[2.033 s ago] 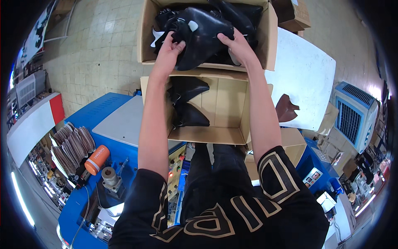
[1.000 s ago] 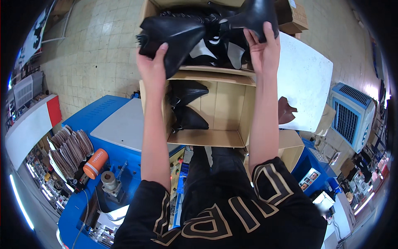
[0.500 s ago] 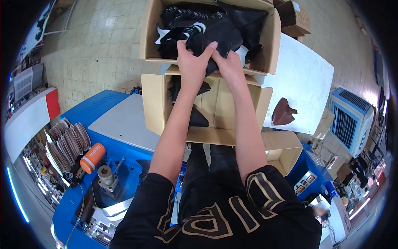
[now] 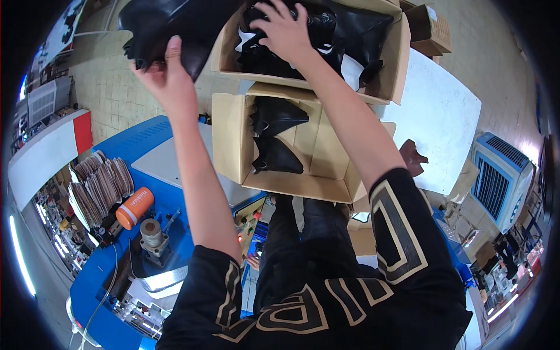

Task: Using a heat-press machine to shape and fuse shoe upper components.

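Note:
Raised at the far left, my left hand (image 4: pixel 166 81) is closed on a stack of glossy black leather pieces (image 4: pixel 175 29), thumb on top and fingers beneath. My right hand (image 4: pixel 284 35) is over the upper cardboard box (image 4: pixel 398 70), its fingers spread above the black cut pieces (image 4: pixel 361 26) inside. Some of those pieces have white patches; whether my fingertips touch them is hard to see. Nearer my body stands a second cardboard box (image 4: pixel 321 137), with two groups of curved black leather pieces (image 4: pixel 282 116) lying along its left side.
On the right, a white tabletop (image 4: pixel 449 111) carries a brown leather piece (image 4: pixel 414 156). A blue machine (image 4: pixel 111 286) at the left bears an orange cylinder (image 4: pixel 134 208) and a stack of cardboard sheets (image 4: pixel 102 186). An air cooler (image 4: pixel 501 169) stands far right.
My left hand has moved left and up, carrying black leather pieces out of the upper box. My right hand has let go of them and spread its fingers over the box.

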The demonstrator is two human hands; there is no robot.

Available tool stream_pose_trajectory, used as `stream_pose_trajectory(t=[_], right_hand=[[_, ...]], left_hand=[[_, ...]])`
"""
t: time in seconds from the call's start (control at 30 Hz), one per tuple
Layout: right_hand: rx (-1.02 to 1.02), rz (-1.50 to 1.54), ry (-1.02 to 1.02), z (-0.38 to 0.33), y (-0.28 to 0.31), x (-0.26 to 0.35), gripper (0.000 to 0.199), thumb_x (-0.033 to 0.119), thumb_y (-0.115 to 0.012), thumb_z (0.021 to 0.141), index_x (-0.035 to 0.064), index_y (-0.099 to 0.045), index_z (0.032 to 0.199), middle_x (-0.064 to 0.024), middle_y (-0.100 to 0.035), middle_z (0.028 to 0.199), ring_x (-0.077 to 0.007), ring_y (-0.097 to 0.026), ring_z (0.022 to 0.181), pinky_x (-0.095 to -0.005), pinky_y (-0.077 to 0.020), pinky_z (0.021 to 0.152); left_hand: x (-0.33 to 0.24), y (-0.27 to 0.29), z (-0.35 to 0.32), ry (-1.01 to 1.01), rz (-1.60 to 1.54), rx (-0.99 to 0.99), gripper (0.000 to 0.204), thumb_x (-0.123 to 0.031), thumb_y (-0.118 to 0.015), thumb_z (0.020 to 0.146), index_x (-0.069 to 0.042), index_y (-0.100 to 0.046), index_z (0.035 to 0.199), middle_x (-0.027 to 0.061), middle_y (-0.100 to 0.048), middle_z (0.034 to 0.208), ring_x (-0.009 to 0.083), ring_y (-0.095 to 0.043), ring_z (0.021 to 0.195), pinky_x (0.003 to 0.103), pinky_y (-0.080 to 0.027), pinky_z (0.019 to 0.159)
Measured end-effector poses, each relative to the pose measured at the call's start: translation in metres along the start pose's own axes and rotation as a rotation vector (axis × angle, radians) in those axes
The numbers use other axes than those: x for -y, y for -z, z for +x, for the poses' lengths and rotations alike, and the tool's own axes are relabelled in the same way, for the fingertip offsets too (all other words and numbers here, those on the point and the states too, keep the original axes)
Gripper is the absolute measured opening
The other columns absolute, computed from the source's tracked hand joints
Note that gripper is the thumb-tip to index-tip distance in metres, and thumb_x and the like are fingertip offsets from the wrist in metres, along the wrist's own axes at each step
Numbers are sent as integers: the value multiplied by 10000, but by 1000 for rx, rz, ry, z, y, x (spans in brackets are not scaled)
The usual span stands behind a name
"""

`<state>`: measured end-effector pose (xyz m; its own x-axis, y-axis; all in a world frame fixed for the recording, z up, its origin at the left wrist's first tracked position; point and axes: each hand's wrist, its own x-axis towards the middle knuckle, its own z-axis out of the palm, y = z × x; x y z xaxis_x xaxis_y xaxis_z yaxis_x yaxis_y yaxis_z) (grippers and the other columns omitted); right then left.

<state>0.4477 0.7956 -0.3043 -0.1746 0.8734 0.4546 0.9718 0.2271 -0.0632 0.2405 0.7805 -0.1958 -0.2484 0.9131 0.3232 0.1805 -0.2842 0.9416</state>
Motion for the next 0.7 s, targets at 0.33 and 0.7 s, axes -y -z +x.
stream_pose_trajectory(t=[0.33,0.7], right_hand=[[406,576,32,21,128,-72,171,22,-673,821,168,-687,909,48,-664,1108,-227,-517,1183,-471,-266,981],[288,642,-66,53,55,-97,260,33,-622,862,170,-697,1069,-121,-566,1257,-361,-545,1180,-487,-450,932]], left_hand=[[32,-25,47,-208,115,227,455,-75,-770,891,20,-457,1208,89,-674,986,156,-634,921,288,-492,843],[104,-120,-28,147,307,446,425,-91,-725,894,-14,-444,1203,208,-690,947,355,-684,888,403,-520,798]])
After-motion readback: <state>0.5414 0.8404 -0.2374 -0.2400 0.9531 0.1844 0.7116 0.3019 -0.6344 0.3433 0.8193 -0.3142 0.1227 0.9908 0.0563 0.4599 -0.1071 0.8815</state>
